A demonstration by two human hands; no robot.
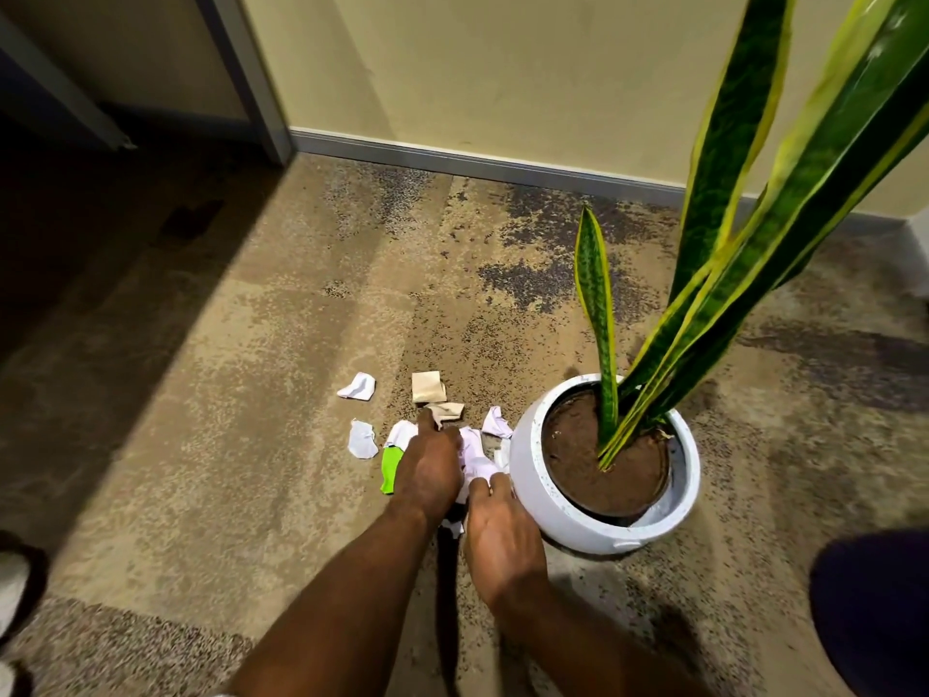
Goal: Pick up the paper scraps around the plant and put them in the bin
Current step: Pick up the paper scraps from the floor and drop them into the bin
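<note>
Clock set with 12 toward the wall. Tall green snake plant with yellow-edged leaves (595, 304) is standing in brown soil (588, 465) inside a round white ceramic pot (553, 515) on mottled tan-and-grey carpet (301, 294). Paper scraps are lying on the carpet at the pot's 9 to 10 o'clock. A small curled white scrap (358, 386) is sitting farthest out at 10, a flat square brown card piece (428, 387) is just beside it toward the pot, and a crumpled brown scrap (449, 411) is touching the card's near edge. A pale white torn scrap (363, 440) is lying at 9, a bright green strip (389, 470) is lying next to the wrist side of the left hand (432, 470), and a folded white scrap (496, 422) is resting against the pot wall. Left hand is lying palm down over the pile, one fingertip reaching the crumpled brown scrap; the other fingers are hidden under it, so grip cannot be told. Right hand (497, 525), just beside the pot at its 8 o'clock, is curling narrow fingers round a bunched white paper wad (475, 457) lying between the two hands. A dark rounded shape (874, 611) is showing at 4 o'clock, too cropped to identify.
</note>
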